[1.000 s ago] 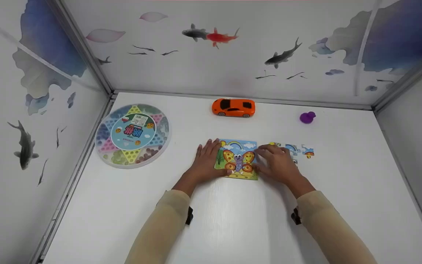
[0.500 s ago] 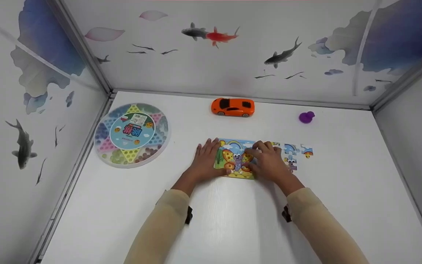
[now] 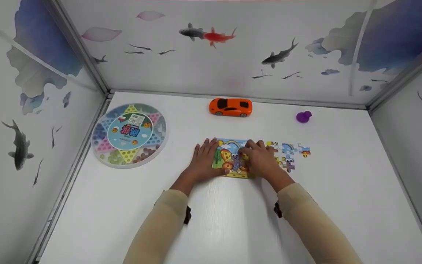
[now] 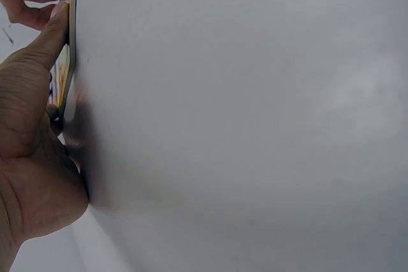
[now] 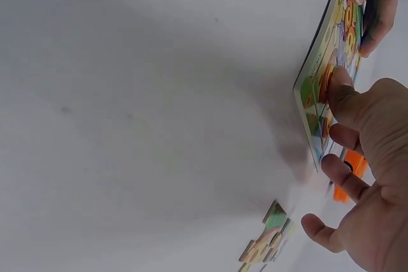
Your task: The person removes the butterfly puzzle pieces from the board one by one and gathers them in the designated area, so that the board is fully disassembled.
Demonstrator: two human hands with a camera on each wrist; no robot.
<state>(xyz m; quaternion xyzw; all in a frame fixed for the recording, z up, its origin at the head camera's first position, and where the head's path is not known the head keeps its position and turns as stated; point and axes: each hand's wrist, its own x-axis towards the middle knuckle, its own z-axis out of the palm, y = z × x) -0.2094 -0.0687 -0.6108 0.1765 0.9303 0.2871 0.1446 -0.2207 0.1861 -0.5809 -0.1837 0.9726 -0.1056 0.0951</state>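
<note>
A square butterfly puzzle board lies flat in the middle of the white table. My left hand rests along its left side, fingers straight, thumb on the lower edge. Over the board's right half is my right hand, its thumb and fingertips curled together on what looks like a puzzle piece, mostly hidden by them. The right wrist view shows that thumb on the printed surface, with the other fingers spread off the board's edge. Several loose puzzle pieces lie in rows to the right.
Farther left is a round Chinese checkers set with marbles round its rim. An orange toy car stands near the back wall, and a small purple duck sits at the back right. Printed wall panels enclose the table.
My right hand has moved left from the board's right edge to farther over the picture, its fingers curling closer together. More loose pieces now show behind it. My left hand stays put.
</note>
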